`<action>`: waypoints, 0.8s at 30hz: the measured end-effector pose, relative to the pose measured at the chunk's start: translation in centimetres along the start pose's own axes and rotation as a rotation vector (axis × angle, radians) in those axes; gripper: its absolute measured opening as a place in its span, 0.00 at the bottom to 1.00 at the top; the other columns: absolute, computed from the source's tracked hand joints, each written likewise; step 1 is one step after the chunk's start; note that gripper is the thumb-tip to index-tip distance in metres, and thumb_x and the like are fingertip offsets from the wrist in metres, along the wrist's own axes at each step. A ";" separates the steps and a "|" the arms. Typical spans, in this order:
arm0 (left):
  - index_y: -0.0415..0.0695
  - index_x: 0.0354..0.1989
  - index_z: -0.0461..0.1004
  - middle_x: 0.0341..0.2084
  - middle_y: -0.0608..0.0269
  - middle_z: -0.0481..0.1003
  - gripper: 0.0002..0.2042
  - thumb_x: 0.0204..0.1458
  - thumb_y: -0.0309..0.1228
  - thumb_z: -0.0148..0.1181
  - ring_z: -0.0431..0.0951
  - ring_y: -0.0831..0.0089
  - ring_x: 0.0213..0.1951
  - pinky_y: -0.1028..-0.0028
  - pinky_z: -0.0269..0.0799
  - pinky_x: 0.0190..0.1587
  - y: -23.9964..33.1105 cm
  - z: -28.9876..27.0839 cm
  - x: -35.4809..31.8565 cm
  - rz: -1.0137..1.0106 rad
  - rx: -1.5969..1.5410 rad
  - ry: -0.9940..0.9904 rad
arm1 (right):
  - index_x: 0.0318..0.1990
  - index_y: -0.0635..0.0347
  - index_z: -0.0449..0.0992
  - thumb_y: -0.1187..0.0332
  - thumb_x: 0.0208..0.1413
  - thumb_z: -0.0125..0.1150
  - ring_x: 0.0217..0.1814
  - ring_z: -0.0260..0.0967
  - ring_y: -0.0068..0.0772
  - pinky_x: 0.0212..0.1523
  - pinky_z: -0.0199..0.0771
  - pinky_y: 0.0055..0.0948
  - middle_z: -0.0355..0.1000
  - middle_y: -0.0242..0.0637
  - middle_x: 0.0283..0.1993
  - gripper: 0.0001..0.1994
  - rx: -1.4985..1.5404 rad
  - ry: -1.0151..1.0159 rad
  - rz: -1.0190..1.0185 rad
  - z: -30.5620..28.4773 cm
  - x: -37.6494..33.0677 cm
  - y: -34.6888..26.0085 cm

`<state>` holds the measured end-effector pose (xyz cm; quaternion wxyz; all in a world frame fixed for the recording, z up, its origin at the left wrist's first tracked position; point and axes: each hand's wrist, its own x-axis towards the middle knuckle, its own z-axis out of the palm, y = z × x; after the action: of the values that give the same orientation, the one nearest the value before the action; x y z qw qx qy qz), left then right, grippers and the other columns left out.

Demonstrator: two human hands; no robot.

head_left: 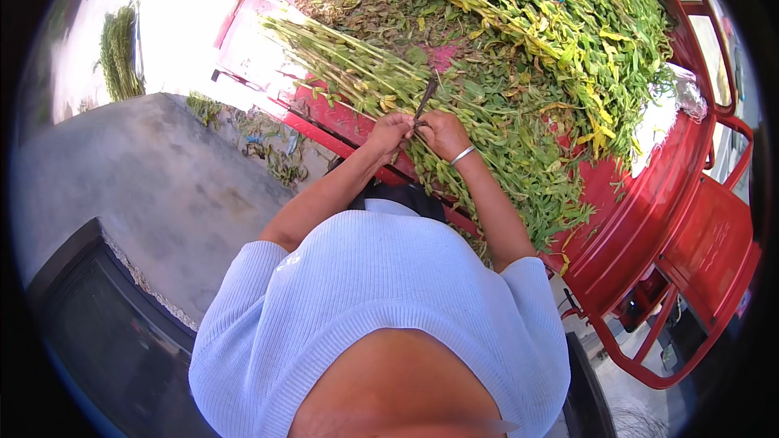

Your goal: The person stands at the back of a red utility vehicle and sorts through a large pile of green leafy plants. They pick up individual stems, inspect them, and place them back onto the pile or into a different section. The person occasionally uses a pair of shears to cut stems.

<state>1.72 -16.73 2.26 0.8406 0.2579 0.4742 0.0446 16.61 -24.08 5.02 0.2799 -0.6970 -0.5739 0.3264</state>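
Stalks [357, 57], gathered in a long bunch with green and yellowing pods, lying slantwise along the near edge of a red bed [604, 186]; bare ends toward the upper left, leafy ends toward the lower right, close by the right forearm. Left grip [389, 133] at the near side of the bunch, fingertips drawn together and almost meeting those of the right grip [445, 135]; cannot tell from here exactly what, if anything, between the left fingertips. Right grip over the bunch, back of the hand upward, thumb and fingers pinching the lower end of a dark strip [425, 99]. Strip tilted, upper end leaning a little to the right, over the stalks; too small to tell whether cord or tool. Pale bracelet [462, 155] around the right wrist.

Farther back on the bed, a bigger heap [560, 32] of leafy plants, green mixed with yellow, and loose leaves [381, 12], partly brown, strewn between heap and bunch. At the right edge of the heap, a white sack [656, 130], partly covered by leaves. Well apart at the far left, another bundle [120, 57] on bright ground. Light blue top [389, 264] on the person.
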 end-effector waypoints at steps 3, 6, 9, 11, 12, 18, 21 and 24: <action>0.46 0.29 0.71 0.14 0.74 0.65 0.04 0.55 0.27 0.50 0.57 0.84 0.12 0.84 0.50 0.15 -0.8 0.4 0.0 0.043 -0.088 0.040 | 0.26 0.58 0.72 0.69 0.45 0.57 0.29 0.67 0.49 0.30 0.68 0.42 0.65 0.43 0.26 0.04 -0.141 -0.023 0.004 -0.6 -0.1 0.0; 0.43 0.29 0.71 0.14 0.72 0.67 0.04 0.53 0.28 0.52 0.61 0.84 0.14 0.82 0.56 0.16 -1.3 0.0 0.1 0.107 0.039 0.051 | 0.26 0.57 0.71 0.69 0.45 0.56 0.29 0.67 0.48 0.29 0.68 0.41 0.64 0.42 0.28 0.04 -0.117 -0.030 -0.036 -1.2 0.3 -0.1; 0.41 0.29 0.71 0.15 0.65 0.70 0.03 0.52 0.27 0.55 0.67 0.76 0.14 0.77 0.61 0.17 -2.6 1.0 -0.2 0.623 0.551 0.261 | 0.29 0.57 0.69 0.69 0.47 0.54 0.30 0.67 0.48 0.29 0.68 0.41 0.64 0.40 0.30 0.03 -0.122 -0.055 -0.126 -1.9 1.2 -1.1; 0.40 0.29 0.71 0.15 0.58 0.72 0.03 0.48 0.26 0.57 0.71 0.68 0.17 0.72 0.65 0.20 -1.8 1.6 -1.4 0.766 0.814 0.384 | 0.31 0.58 0.68 0.71 0.48 0.52 0.33 0.67 0.46 0.31 0.68 0.40 0.65 0.38 0.34 0.03 -0.096 -0.098 -0.140 -2.0 1.8 -1.2; 0.40 0.29 0.72 0.16 0.55 0.72 0.04 0.47 0.26 0.58 0.73 0.64 0.18 0.69 0.67 0.21 -1.2 2.0 -1.8 0.836 0.948 0.444 | 0.31 0.58 0.68 0.71 0.49 0.52 0.34 0.67 0.46 0.32 0.68 0.40 0.65 0.39 0.34 0.03 -0.059 -0.070 -0.153 -1.9 2.0 -0.9; 0.40 0.27 0.69 0.17 0.50 0.71 0.05 0.45 0.25 0.58 0.73 0.56 0.20 0.65 0.67 0.23 -1.8 3.2 -1.5 0.748 0.860 0.506 | 0.29 0.62 0.68 0.71 0.49 0.51 0.36 0.66 0.47 0.36 0.67 0.39 0.66 0.42 0.34 0.04 0.035 -0.082 -0.138 -1.3 2.6 -0.6; 0.40 0.27 0.68 0.17 0.51 0.71 0.04 0.45 0.25 0.57 0.73 0.55 0.21 0.65 0.67 0.24 -2.4 4.2 -1.5 0.663 0.811 0.545 | 0.29 0.60 0.69 0.69 0.50 0.50 0.34 0.66 0.49 0.34 0.67 0.41 0.66 0.45 0.31 0.05 -0.044 -0.177 -0.085 -1.5 2.9 0.1; 0.40 0.29 0.68 0.17 0.51 0.71 0.04 0.45 0.24 0.56 0.73 0.55 0.22 0.64 0.68 0.24 -2.3 3.9 -0.9 0.766 0.779 0.556 | 0.26 0.60 0.72 0.66 0.47 0.52 0.28 0.68 0.51 0.31 0.68 0.42 0.68 0.49 0.25 0.08 -0.131 -0.193 -0.036 -0.8 4.1 0.6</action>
<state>4.06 -20.51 3.53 0.4535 0.6771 0.5308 0.2327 18.18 -20.14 4.49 0.1828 -0.6688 -0.6305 0.3489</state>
